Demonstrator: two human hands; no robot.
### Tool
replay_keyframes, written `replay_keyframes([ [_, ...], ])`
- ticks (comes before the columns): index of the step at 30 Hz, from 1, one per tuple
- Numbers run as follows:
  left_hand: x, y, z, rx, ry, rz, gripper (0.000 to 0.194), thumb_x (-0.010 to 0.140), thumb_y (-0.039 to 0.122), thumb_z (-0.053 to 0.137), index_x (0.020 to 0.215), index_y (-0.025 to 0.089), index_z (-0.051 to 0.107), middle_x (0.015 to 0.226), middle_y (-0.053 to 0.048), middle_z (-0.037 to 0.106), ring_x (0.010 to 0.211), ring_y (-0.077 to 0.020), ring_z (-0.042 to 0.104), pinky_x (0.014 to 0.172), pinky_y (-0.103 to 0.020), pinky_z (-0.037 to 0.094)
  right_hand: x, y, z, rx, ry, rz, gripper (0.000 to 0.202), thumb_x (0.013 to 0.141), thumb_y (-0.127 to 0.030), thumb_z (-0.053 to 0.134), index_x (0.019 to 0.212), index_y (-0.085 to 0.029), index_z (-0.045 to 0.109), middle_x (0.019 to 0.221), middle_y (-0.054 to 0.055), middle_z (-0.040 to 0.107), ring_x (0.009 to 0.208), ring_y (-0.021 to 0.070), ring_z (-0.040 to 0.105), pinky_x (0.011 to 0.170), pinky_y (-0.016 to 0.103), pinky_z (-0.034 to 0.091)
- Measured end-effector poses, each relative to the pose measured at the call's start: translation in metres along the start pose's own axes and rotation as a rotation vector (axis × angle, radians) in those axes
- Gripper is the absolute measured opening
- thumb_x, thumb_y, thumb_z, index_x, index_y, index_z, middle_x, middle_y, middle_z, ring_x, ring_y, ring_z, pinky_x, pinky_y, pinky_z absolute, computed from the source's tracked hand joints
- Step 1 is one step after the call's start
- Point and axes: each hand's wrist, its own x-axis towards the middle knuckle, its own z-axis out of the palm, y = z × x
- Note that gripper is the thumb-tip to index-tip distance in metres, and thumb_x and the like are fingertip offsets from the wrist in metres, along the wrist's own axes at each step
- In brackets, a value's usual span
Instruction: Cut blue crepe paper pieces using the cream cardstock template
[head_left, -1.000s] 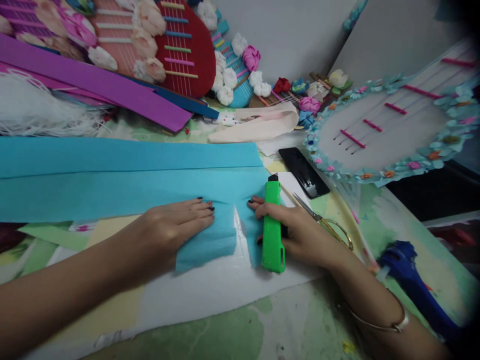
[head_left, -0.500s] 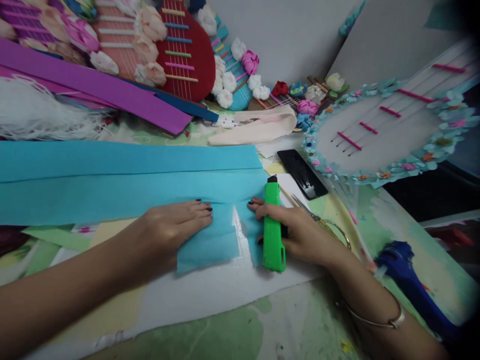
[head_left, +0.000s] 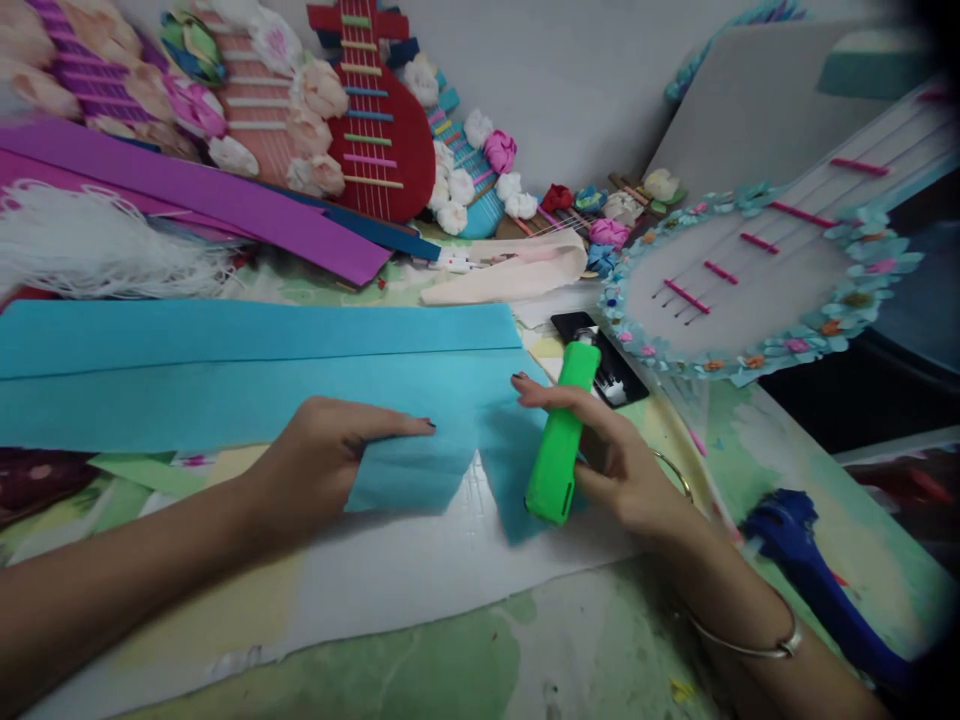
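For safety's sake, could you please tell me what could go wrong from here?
The right hand grips the green cutter over the blue sheet; if its blade is out (I can't tell), it might nick the sheet. The sheet parts in a V at its near edge, between that hand and the left hand, so pulling might tear it further.

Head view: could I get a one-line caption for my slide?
Left hand on a turquoise sheet split at its near edge, right hand holding a green utility knife.
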Motion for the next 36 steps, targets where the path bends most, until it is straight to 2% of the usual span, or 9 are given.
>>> replay_keyframes([
  [4,0.021,0.012,-0.010,-0.400,-0.007,-0.406,0.017,0.065,0.037,0.078,0.075,0.023,0.076,0.070,0.001,0.073,0.060,-0.0172,0.067,0.052,-0.022,0.053,0.001,-0.006,0.000,0.513,0.158,0.005,0.057,0.067,-0.022,0.066,0.124,-0.024,0.059,0.137,0.008,0.059,0.137,0.0323,0.043,0.117,0.051,0.029],
  [8,0.047,0.004,-0.019,-0.485,0.043,-0.561,0.028,0.059,0.040,0.081,0.075,0.020,0.073,0.065,0.000,0.069,0.058,-0.0145,0.064,0.054,-0.023,0.054,0.007,-0.012,0.003,0.723,0.353,0.115,0.032,0.076,-0.035,0.064,0.104,-0.022,0.066,0.115,0.010,0.070,0.120,0.0324,0.059,0.108,0.054,0.040],
  [12,0.071,-0.014,-0.025,-0.364,0.036,-0.479,0.032,0.065,0.046,0.077,0.073,0.016,0.070,0.062,-0.004,0.067,0.054,-0.0164,0.062,0.051,-0.030,0.054,0.008,-0.015,0.005,0.613,0.496,0.258,0.010,0.079,-0.026,0.067,0.087,-0.022,0.063,0.111,0.005,0.069,0.093,0.0213,0.070,0.087,0.041,0.056],
  [15,0.083,-0.022,-0.027,-0.243,0.066,-0.405,0.029,0.068,0.042,0.074,0.062,0.016,0.063,0.053,0.000,0.059,0.046,-0.0122,0.054,0.045,-0.025,0.047,0.007,-0.012,0.005,0.529,0.440,0.282,0.039,0.078,-0.021,0.064,0.115,-0.030,0.058,0.112,0.003,0.066,0.061,0.0100,0.062,0.053,0.026,0.052],
  [17,0.088,-0.024,-0.027,-0.180,0.096,-0.365,0.033,0.067,0.039,0.075,0.053,0.017,0.054,0.045,0.003,0.049,0.042,-0.0109,0.050,0.041,-0.023,0.040,0.007,-0.010,0.006,0.487,0.394,0.284,0.061,0.078,-0.017,0.061,0.134,-0.037,0.045,0.106,0.002,0.065,0.050,0.0072,0.051,0.043,0.023,0.043],
  [21,0.088,-0.028,-0.024,-0.056,0.118,-0.281,0.045,0.066,0.040,0.074,0.045,0.019,0.040,0.039,0.006,0.039,0.039,-0.0098,0.046,0.041,-0.022,0.031,0.008,-0.007,0.009,0.458,0.318,0.311,0.074,0.075,-0.015,0.058,0.142,-0.039,0.036,0.102,0.002,0.062,0.052,0.0084,0.047,0.045,0.023,0.041],
  [29,0.085,-0.048,-0.022,0.112,0.209,-0.182,0.021,0.067,0.036,0.067,0.072,0.016,0.070,0.061,0.001,0.060,0.062,-0.0142,0.051,0.059,-0.025,0.034,0.004,-0.011,0.010,0.523,0.144,0.330,0.111,0.068,-0.012,0.059,0.149,-0.051,-0.005,0.116,0.001,0.060,0.078,0.0148,0.059,0.067,0.030,0.050],
  [32,0.087,-0.052,-0.022,0.145,0.197,-0.158,0.022,0.069,0.037,0.065,0.072,0.016,0.071,0.064,0.001,0.062,0.063,-0.0145,0.050,0.060,-0.025,0.034,0.004,-0.009,0.008,0.547,0.115,0.383,0.113,0.068,-0.016,0.070,0.150,-0.047,-0.001,0.118,0.004,0.059,0.082,0.0149,0.059,0.066,0.028,0.049],
  [36,0.090,-0.053,-0.024,0.153,0.152,-0.140,0.022,0.070,0.038,0.065,0.073,0.017,0.070,0.066,0.000,0.062,0.064,-0.0149,0.052,0.061,-0.025,0.036,0.007,-0.004,0.008,0.621,0.142,0.472,0.088,0.062,-0.020,0.081,0.139,-0.025,0.040,0.095,0.002,0.060,0.072,0.0111,0.057,0.062,0.024,0.047],
])
